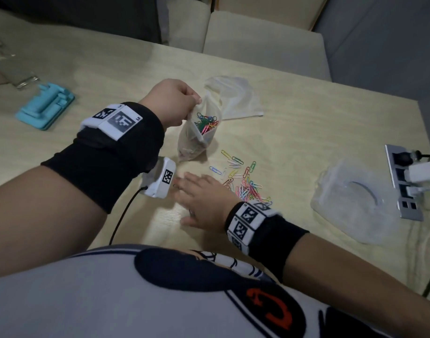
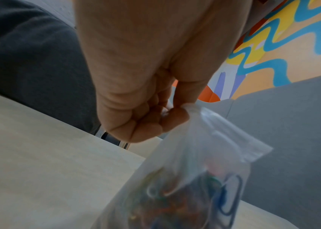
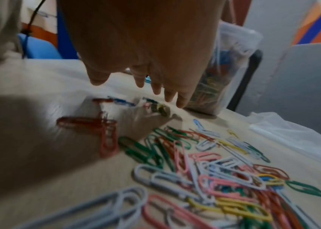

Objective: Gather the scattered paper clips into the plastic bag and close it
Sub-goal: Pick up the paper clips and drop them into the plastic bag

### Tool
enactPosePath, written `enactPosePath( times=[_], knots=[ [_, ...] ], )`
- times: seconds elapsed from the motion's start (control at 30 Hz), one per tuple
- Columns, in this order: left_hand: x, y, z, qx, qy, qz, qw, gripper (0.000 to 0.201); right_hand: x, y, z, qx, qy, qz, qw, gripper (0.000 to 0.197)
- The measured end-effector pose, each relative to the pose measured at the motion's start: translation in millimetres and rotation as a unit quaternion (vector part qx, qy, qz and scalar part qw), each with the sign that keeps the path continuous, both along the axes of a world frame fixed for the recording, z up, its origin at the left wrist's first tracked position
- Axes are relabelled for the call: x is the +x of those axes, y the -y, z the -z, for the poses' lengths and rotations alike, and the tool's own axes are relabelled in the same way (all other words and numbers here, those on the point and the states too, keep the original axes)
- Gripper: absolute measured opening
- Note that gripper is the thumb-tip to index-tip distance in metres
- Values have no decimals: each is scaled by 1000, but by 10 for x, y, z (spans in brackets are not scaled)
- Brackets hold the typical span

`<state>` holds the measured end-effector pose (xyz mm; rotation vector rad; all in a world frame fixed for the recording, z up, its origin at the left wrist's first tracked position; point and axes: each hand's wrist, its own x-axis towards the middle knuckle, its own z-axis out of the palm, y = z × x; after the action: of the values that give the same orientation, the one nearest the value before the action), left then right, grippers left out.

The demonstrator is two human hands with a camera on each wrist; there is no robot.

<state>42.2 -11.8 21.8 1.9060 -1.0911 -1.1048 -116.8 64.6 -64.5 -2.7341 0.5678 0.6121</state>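
A clear plastic bag (image 1: pixel 197 140) stands upright on the table, partly filled with coloured paper clips (image 1: pixel 205 123). My left hand (image 1: pixel 175 103) pinches the bag's top rim (image 2: pixel 187 111) and holds its mouth open. A pile of scattered paper clips (image 1: pixel 245 184) lies on the table to the right of the bag, filling the right wrist view (image 3: pixel 204 167). My right hand (image 1: pixel 201 201) lies flat and open just left of the pile, fingers (image 3: pixel 167 93) stretched out low over the table, holding nothing. The bag (image 3: pixel 220 74) stands just beyond those fingers.
A white tagged device (image 1: pixel 160 181) with a black cable sits between my arms. A second empty bag (image 1: pixel 236 96) lies behind the first. A crumpled clear wrapper (image 1: pixel 355 201) and a power strip (image 1: pixel 404 181) are at the right, a blue holder (image 1: pixel 46 106) at the left.
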Motion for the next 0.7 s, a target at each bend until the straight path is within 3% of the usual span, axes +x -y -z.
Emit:
enactPosePath(
  times=[0.07, 0.23, 0.3, 0.4, 0.5, 0.6, 0.7],
  knots=[
    [-9, -5, 1, 1, 4, 7, 1000, 24, -41, -25, 89, 1, 5, -22, 1000, 64],
    [-31, -28, 17, -2, 5, 9, 1000, 23, -415, 135, 136, 4, -5, 81, 997, 56],
    [-63, -43, 26, -3, 2, 13, 1000, 23, -581, 193, 161, -32, 39, 109, 993, 53],
    [-119, -58, 40, -3, 0, 21, 1000, 23, -669, 261, 166, -104, 158, 118, 975, 27],
    [-172, -61, 45, 0, 2, 30, 1000, 22, -453, 231, 42, -109, 215, 78, 967, 20],
    [-219, -69, 43, 3, 10, 43, 999, 23, -216, 98, -14, -50, 120, 1, 991, 26],
    [-239, -86, 45, 3, 16, 48, 999, 22, -220, 95, -5, -33, 50, 27, 998, 31]
  ],
)
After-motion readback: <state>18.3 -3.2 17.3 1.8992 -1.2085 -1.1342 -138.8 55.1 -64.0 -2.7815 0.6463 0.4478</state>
